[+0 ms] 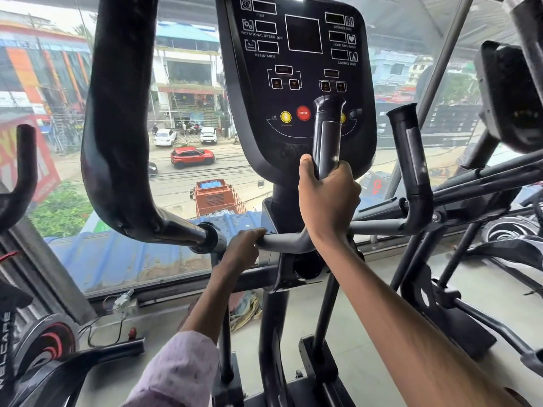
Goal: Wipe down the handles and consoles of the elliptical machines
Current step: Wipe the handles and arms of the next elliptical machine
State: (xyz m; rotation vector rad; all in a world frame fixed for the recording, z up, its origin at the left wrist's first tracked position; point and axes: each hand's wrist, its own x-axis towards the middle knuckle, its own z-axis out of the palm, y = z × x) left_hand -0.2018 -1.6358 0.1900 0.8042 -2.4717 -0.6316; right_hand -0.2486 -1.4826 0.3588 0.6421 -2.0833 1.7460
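Right hand: your right hand (327,198) was wrapped around the base of the upright inner grip (327,133), fingers clamped on it, thumb up along its left side.
Left hand: your left hand (242,249) reached lower and to the left, its fingers curled over the grey crossbar (286,240) beneath the console; a pale patterned sleeve (179,374) covered that forearm.
Cloth: no cloth or wipe showed in either hand; whether one was hidden under a palm I could not tell.
Task's thing: the console (296,77) stood straight ahead, just behind the inner grip; a second upright grip (408,154) stood to the right, and the big curved moving handle (117,121) rose at near left.
Risk, buttons: you were working close to the red STOP button (303,113) and the yellow button (285,116); a careless sweep across the panel would likely press them.
Risk, coverage: the upper part of the inner grip, above your hand, could easily be skipped, and so could the right grip and the large handle.
Risk, balance: leaning on the big handle might swing it, since it probably pivots.
Writing, console: TIME, ROTATIONAL SPEED, RESISTANCE, DISTANCE, HEART RATE, CALORIES, STOP.
Writing, elsewhere: the neighbouring machine (44,348) at near left bore partial lettering, roughly "WELCARE", though not read with certainty.
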